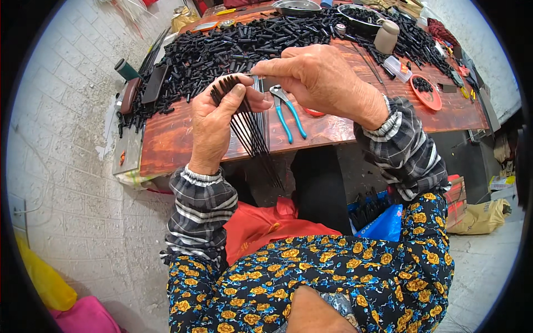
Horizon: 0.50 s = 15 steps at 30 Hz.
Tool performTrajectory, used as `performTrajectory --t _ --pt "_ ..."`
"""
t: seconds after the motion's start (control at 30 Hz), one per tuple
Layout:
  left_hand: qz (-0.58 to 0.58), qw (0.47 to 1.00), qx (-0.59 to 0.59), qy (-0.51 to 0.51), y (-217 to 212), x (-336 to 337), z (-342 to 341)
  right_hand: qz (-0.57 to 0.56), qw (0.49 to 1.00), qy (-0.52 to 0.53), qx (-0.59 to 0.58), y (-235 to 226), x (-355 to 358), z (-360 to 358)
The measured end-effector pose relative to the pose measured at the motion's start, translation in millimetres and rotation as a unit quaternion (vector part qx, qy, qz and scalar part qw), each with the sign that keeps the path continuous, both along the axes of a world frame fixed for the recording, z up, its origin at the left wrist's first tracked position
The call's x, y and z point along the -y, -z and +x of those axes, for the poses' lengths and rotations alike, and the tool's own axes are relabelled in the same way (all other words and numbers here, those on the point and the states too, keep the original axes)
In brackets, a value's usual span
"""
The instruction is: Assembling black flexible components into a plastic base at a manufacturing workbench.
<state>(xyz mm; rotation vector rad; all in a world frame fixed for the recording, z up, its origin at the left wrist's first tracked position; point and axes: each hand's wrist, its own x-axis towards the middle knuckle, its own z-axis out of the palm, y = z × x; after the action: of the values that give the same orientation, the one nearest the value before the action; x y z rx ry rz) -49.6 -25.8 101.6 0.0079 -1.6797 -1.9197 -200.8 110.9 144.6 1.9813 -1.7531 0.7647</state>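
My left hand (214,119) is closed round a fanned bundle of thin black rods (252,136), whose tips stick out above the thumb and whose long ends slant down past the table edge. My right hand (327,80) reaches across to it, its index finger stretched to the rod tips and its other fingers curled. Whatever it pinches is too small to make out. Just behind the bundle, thin grey rods (260,86) lie on the table. Beside them rest pliers (286,108) with teal handles, jaws pointing away from me.
Short black tubes (222,47) are heaped across the reddish wooden table (333,130). Two metal bowls, one a pan (361,15), stand at the back. A beige flask (387,36), clear plastic box (397,67) and red dish (426,97) are at right; a phone (155,84) lies left.
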Motion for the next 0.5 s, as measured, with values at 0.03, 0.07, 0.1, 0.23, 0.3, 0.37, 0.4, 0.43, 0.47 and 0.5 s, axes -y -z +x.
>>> performTrajectory --t 0.03,0.07,0.1,0.23,0.3,0.37,0.4,0.43,0.47,0.5 --pt "0.000 1.000 0.000 0.000 0.2 0.7 -0.3 -0.019 1.000 0.004 0.000 1.3 0.2 -0.9" --pt "0.006 1.000 -0.001 -0.001 0.9 1.9 -0.5 -0.019 1.000 0.004 0.000 2.9 0.2 -1.8" --pt "0.012 1.000 -0.002 -0.001 1.4 2.5 -0.7 -0.020 1.000 -0.009 0.015 4.7 0.0 -2.3" --pt "0.002 1.000 -0.006 0.001 1.9 2.3 -1.4 -0.012 1.000 -0.012 0.019 3.8 0.0 -0.4" --pt "0.003 1.000 -0.001 0.002 0.5 1.1 -1.1 -0.011 1.000 -0.010 0.018 3.3 0.5 -0.1" --pt "-0.003 1.000 0.000 0.002 1.0 1.6 -1.0 -0.011 1.000 -0.011 0.017 2.4 0.8 0.5" --pt "-0.009 1.000 0.002 0.003 1.3 1.9 -1.1 -0.013 1.000 -0.001 0.002 2.3 0.2 0.8" --pt "-0.009 1.000 0.002 0.002 1.4 2.0 -0.9 -0.015 1.000 0.008 -0.013 2.2 0.0 0.9" --pt "-0.009 1.000 0.003 -0.001 1.4 2.1 -0.6 -0.015 1.000 0.007 -0.013 2.7 0.5 0.9" --pt "-0.009 1.000 0.004 -0.001 1.1 1.7 -1.3 -0.021 1.000 0.005 -0.010 3.0 0.1 0.4"
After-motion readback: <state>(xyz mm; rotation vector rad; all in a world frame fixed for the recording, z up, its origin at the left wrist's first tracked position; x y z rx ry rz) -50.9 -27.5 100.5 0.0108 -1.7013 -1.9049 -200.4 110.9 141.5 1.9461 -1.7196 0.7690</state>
